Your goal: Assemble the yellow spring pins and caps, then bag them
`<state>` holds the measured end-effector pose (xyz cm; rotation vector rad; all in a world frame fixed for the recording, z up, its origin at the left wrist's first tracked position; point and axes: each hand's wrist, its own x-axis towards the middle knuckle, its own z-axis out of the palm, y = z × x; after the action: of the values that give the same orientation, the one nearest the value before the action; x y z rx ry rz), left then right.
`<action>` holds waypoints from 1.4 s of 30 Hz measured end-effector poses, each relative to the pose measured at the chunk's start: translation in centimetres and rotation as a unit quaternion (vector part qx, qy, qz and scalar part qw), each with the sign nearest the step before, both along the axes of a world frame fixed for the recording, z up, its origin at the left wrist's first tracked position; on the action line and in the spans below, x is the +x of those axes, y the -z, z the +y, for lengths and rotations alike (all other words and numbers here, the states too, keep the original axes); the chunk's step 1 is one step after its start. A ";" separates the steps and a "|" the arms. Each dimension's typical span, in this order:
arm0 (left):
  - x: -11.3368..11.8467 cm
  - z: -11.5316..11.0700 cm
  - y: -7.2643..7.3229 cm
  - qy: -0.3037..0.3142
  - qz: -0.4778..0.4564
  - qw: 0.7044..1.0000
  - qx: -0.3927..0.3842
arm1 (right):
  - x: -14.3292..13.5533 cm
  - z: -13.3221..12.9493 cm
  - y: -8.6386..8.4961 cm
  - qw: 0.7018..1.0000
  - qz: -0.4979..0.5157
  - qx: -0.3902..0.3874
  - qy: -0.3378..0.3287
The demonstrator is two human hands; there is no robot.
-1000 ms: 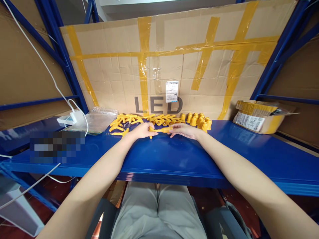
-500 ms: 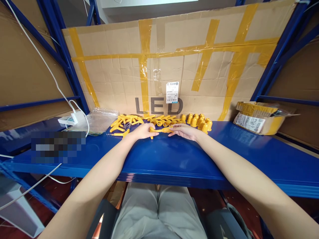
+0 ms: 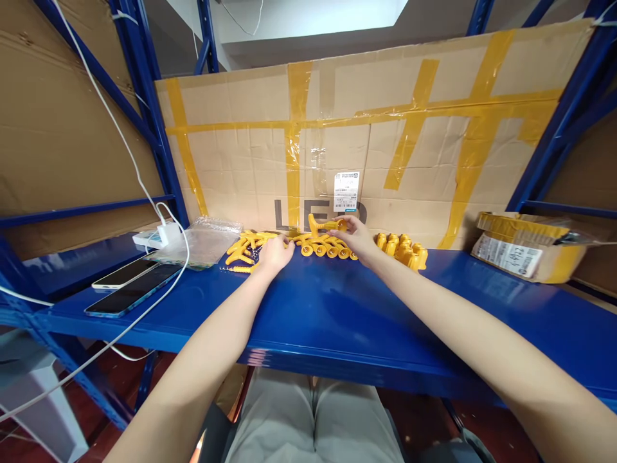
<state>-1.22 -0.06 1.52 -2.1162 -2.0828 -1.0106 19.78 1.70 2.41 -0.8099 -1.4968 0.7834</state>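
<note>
My right hand point(image 3: 360, 241) is closed on a yellow T-handled corkscrew-like tool point(image 3: 315, 225), gripping its cup-shaped end. The tool is raised above a row of similar yellow tools point(image 3: 321, 249), whose round ends face me. My left hand point(image 3: 274, 253) is by the left end of that row, its fingers slightly apart and nothing visible in them. Next to it lies a pile of yellow T-handled pieces point(image 3: 240, 251) with metal spirals, partly covered by the hand. Right of my right hand stands a group of yellow cup-shaped caps point(image 3: 402, 248).
Two phones point(image 3: 132, 289), a white charger point(image 3: 168, 234) with a cable and a clear plastic bag point(image 3: 207, 241) lie on the left of the blue shelf point(image 3: 357, 315). An open cardboard box point(image 3: 523, 247) stands at right. A large taped cardboard panel point(image 3: 250, 161) closes the back.
My right hand has lifted the yellow tool up above the row. My left hand has let go of it and moved left toward the pile. The view has shifted slightly.
</note>
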 end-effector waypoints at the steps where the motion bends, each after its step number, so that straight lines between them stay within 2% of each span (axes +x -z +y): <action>1: 0.0 0.0 0.0 -0.009 0.010 1.000 -0.016 | -0.6 0.7 0.0 0.998 -0.048 0.023 0.025; 4: -0.1 0.0 0.0 -0.048 0.043 0.996 -0.053 | -2.9 2.7 0.1 0.978 -0.177 0.066 0.084; 6: -0.2 0.0 0.0 -0.080 0.070 0.992 -0.075 | -4.6 3.6 0.3 0.959 -0.244 0.115 0.089; 9: -0.4 0.0 -0.1 -0.104 0.104 0.984 -0.104 | -6.9 4.3 0.7 0.914 -0.365 0.161 0.075; 11: -0.6 0.0 -0.1 -0.111 0.126 0.980 -0.106 | -8.2 4.2 1.0 0.874 -0.454 0.153 0.082; 16: -1.0 0.2 0.2 -0.131 0.160 0.974 -0.090 | -10.2 3.6 2.0 0.768 -0.627 0.059 0.115; 19: -1.0 0.3 0.2 -0.125 0.171 0.969 -0.130 | -10.4 3.6 2.6 0.729 -0.671 0.050 0.122; 24: -0.8 0.1 0.3 -0.100 0.189 0.957 -0.199 | -10.1 3.9 3.2 0.723 -0.678 -0.005 0.137; 27: -0.9 0.2 0.5 -0.092 0.194 0.954 -0.209 | -10.0 3.9 3.5 0.728 -0.671 0.000 0.142; 32: -1.6 0.7 0.9 -0.048 0.198 0.962 -0.182 | -9.2 3.6 4.2 0.745 -0.643 0.077 0.158; 36: -2.1 1.2 1.3 -0.029 0.206 0.961 -0.184 | -8.3 3.2 4.6 0.759 -0.619 0.145 0.143; 42: -2.4 1.8 1.6 -0.035 0.216 0.960 -0.176 | -7.3 2.0 4.4 0.751 -0.622 0.197 0.102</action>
<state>-3.58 1.70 -0.08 -2.1292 -2.2007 -0.1421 12.52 3.66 -1.98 -1.2088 -2.5390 -0.4346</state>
